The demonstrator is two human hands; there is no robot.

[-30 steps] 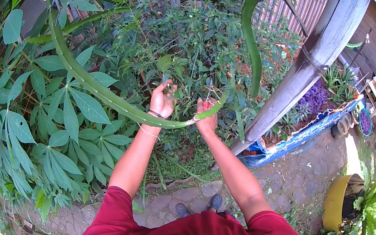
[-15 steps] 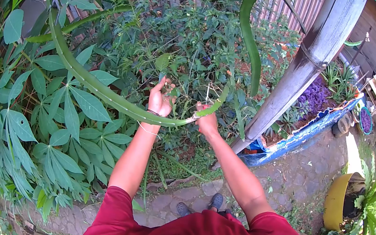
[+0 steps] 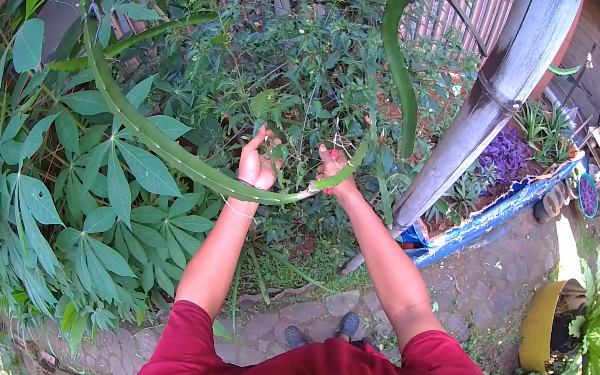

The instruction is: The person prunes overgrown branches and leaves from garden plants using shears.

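Note:
My left hand (image 3: 260, 166) is palm up among the bush's thin stems, its fingers half curled around a leafy stem (image 3: 276, 154). To its right, my right hand (image 3: 332, 167) is closed on a red object (image 3: 328, 188), mostly hidden by the hand and a cactus stem. Small-leaved twigs of the bush (image 3: 306, 95) surround both hands. A long green cactus stem (image 3: 187, 161) arches across the view in front of my left wrist, and its browned joint and tip overlap my right hand.
Broad cassava-like leaves (image 3: 117, 168) crowd the left side. A thick bamboo post (image 3: 474, 113) leans at right, beside a blue-edged planter (image 3: 482, 212) with purple plants. Another cactus stem (image 3: 400, 63) hangs near the post. A yellow pot (image 3: 539, 324) stands on the stone path (image 3: 472, 279).
My right hand has moved forward, farther into the bush, and more of its fingers show above the cactus stem. My left hand stays nearly where it was. The view has shifted slightly.

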